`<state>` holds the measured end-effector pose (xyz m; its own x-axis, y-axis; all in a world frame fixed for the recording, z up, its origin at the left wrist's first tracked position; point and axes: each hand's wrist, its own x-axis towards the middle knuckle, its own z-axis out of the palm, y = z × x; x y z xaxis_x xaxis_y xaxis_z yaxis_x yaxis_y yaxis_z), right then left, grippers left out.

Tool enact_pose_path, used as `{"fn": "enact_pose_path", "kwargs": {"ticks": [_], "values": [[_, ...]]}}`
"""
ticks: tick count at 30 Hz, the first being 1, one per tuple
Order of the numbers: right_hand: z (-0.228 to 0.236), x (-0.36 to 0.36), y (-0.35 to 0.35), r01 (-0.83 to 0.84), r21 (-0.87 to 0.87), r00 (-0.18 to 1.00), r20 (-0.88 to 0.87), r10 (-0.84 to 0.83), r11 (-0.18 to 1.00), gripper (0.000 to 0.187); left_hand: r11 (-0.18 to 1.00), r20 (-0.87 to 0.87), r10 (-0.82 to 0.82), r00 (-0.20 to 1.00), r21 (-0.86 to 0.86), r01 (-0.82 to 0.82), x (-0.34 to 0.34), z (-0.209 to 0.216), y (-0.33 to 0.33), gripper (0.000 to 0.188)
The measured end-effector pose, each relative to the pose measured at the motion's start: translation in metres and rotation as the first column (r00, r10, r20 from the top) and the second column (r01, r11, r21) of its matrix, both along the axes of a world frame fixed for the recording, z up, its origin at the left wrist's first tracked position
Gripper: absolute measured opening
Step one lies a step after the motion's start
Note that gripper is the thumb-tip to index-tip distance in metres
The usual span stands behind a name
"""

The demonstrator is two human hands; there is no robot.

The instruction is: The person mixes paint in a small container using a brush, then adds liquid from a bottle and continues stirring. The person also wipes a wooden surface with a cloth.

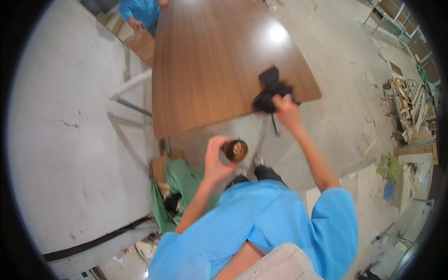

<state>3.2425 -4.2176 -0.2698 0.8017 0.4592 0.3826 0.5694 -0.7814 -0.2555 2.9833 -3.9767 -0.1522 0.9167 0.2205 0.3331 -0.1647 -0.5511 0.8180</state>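
Note:
My left hand (217, 161) is wrapped round a dark round cup (227, 151) in front of my body. Light tan bits (238, 149) show inside its mouth; what they are I cannot make out. Out to the right, my right hand (286, 108) grips a crumpled black cloth (270, 88), somewhat blurred. The cloth lies over the near right part of a brown wood-grain table (205, 60), close to its edge.
Another person in blue (142, 14) stands at the table's far left. A white wall (70, 116) rises on the left. Below the table's near left corner sits a green sack (186, 179). Wood scraps (413, 109) lie piled at the right.

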Motion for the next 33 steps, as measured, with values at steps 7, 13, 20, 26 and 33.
{"fn": "enact_pose_path", "kwargs": {"ticks": [7,13,20,26,33], "values": [[0.03,0.066,-0.026,0.55,-0.217,0.813,-0.082,-0.576,0.807,0.039,0.979,-0.067,0.142,0.988,-0.14,-0.151,-0.076,0.004,0.032,0.077],[0.025,-0.099,0.292,-0.249,0.007,0.944,-0.222,0.245,0.968,0.039,0.955,0.026,0.286,0.958,-0.096,-0.282,-0.127,0.022,0.033,0.074],[0.031,-0.173,0.357,-0.514,0.043,0.829,-0.23,0.51,0.856,0.034,0.903,0.012,0.403,0.915,-0.169,-0.395,-0.159,0.021,0.04,0.08],[-0.037,-0.056,0.097,-0.148,0.098,0.987,0.072,0.141,0.984,0.056,0.89,0.009,0.437,0.899,-0.146,-0.432,-0.168,0.005,0.048,0.079],[0.031,0.03,-0.106,0.679,-0.27,0.713,0.024,-0.701,0.682,0.045,0.904,0.024,0.409,0.912,-0.145,-0.402,-0.164,-0.001,0.058,0.076]]}}
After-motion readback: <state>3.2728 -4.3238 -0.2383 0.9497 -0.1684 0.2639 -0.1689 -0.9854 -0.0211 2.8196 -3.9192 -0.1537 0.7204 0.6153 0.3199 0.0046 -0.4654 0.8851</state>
